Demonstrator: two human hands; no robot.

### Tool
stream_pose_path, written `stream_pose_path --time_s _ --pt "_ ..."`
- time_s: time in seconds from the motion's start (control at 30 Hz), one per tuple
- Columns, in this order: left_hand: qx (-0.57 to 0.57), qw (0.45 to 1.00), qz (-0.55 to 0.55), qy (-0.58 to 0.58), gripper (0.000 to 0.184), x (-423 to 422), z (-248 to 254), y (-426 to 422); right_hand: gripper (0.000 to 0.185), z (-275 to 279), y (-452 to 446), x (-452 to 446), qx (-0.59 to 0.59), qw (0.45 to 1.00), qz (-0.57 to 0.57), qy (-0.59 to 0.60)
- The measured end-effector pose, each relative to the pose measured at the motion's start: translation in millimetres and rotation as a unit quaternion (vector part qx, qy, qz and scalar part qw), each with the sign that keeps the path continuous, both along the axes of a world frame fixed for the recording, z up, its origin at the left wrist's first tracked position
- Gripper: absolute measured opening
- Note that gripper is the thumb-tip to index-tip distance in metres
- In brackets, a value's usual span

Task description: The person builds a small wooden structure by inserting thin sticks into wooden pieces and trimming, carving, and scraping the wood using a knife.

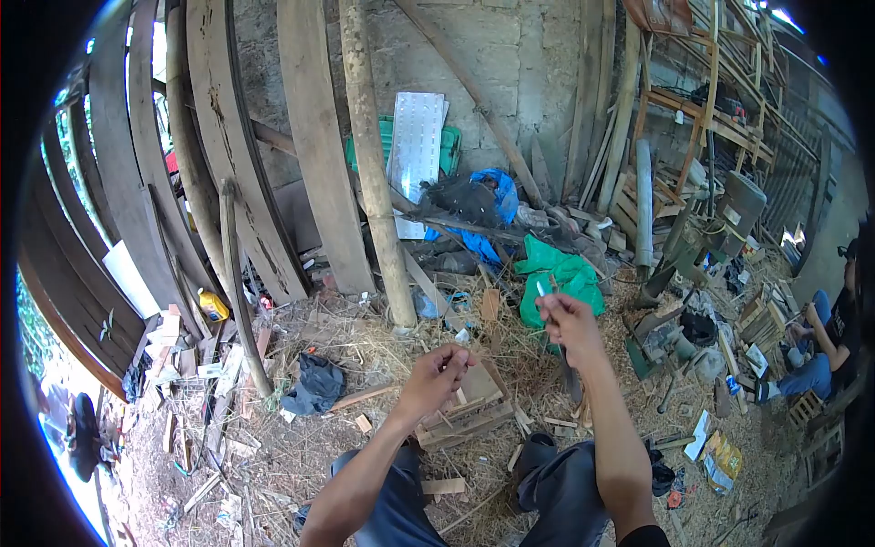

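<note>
The right hand point(572, 330) is pinching a small, slender white piece point(540, 289) between thumb and fingers, and both are hovering above and to the right of the boxy, pale brown wooden block point(469, 421) on the ground. The left hand point(439, 381) is hanging just over the block's left side, its fingers curling in toward the thumb; whether anything is being gripped there, I cannot tell. The person's knees, in dark blue-grey trousers point(383, 497), are flanking the block on its near side. Beyond the block to the right, a crumpled bright green plastic bag point(572, 264) is lying behind the right hand. To the block's left, a crumpled black plastic bag point(314, 383) is resting on the straw, and farther left a yellow plastic bottle point(212, 305) is standing. Well to the block's right, another person point(838, 337) in blue trousers is sitting.
</note>
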State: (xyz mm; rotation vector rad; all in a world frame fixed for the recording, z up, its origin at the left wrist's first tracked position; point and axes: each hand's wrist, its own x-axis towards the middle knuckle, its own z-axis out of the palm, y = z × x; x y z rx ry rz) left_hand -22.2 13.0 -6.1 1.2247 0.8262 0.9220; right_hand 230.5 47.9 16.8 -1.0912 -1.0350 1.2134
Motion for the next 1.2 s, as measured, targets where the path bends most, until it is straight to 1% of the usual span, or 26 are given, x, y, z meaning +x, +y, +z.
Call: stream_pose_path --time_s 0.03,0.1,0.13,0.17,0.23,0.27,0.3,0.37,0.4,0.53,0.6,0.67,0.73,0.8,0.83,0.93,0.97,1.03,1.07,1.13,1.2 --pt "0.002 1.0 0.003 -0.002 0.024 0 1 2 0.023 -3 0 -2 0.002 1.0 0.003 -0.002" --pt "-0.04 0.993 0.014 -0.107 0.021 1 -2 7 0.024 -6 -7 -20 -0.009 0.988 0.03 -0.148" --pt "-0.039 0.993 0.019 -0.108 0.021 2 -3 9 0.026 -10 -6 -25 0.02 0.983 0.042 -0.178" --pt "-0.04 0.992 0.041 -0.113 0.019 4 -4 11 0.026 -14 -6 -32 0.021 0.983 0.046 -0.178" --pt "-0.04 0.99 0.065 -0.12 0.017 8 -10 17 0.027 -17 -6 -43 0.072 0.978 0.032 -0.191" --pt "-0.007 0.99 0.085 -0.115 0.016 9 -16 21 0.029 -14 -7 -44 0.058 0.971 0.053 -0.228" --pt "0.025 0.988 0.106 -0.108 0.015 10 -18 24 0.029 -10 -10 -48 0.06 0.97 0.057 -0.228" --pt "0.028 0.983 0.133 -0.128 0.015 9 -23 28 0.029 -9 -18 -59 0.076 0.951 0.078 -0.29" --pt "0.03 0.977 0.154 -0.147 0.015 9 -21 29 0.03 -14 -20 -64 0.101 0.946 0.094 -0.294" --pt "0.034 0.972 0.184 -0.139 0.014 8 -15 28 0.026 -18 -27 -76 0.082 0.936 0.117 -0.321" --pt "0.038 0.974 0.188 -0.124 0.013 7 -15 27 0.024 -27 -21 -75 0.081 0.939 0.114 -0.315" --pt "0.045 0.97 0.195 -0.138 0.012 6 -15 28 0.022 -32 -18 -69 0.08 0.94 0.113 -0.31" --pt "0.054 0.966 0.203 -0.154 0.011 3 -10 31 0.021 -20 -18 -61 0.071 0.93 0.126 -0.338" --pt "0.087 0.95 0.246 -0.17 0.009 -8 -5 35 0.02 -21 -15 -53 0.068 0.927 0.124 -0.347" --pt "0.086 0.95 0.246 -0.17 0.009 -14 -4 36 0.02 -20 -14 -51 0.065 0.925 0.12 -0.354" --pt "0.09 0.916 0.306 -0.244 0.011 -21 0 37 0.018 -8 -19 -47 0.06 0.934 0.095 -0.339" --pt "0.089 0.916 0.306 -0.245 0.011 -22 -2 37 0.018 -8 -18 -47 0.059 0.934 0.095 -0.34" --pt "0.073 0.916 0.317 -0.236 0.011 -24 -5 38 0.016 -6 -17 -46 0.061 0.964 0.077 -0.247" --pt "0.073 0.916 0.316 -0.236 0.011 -25 -7 38 0.016 -6 -16 -46 0.061 0.964 0.077 -0.247" --pt "0.081 0.916 0.326 -0.218 0.01 -25 -7 38 0.016 -8 -12 -45 0.059 0.982 0.055 -0.172" --pt "0.084 0.917 0.324 -0.217 0.011 -24 -7 38 0.016 -3 -14 -44 0.043 0.981 0.054 -0.184"
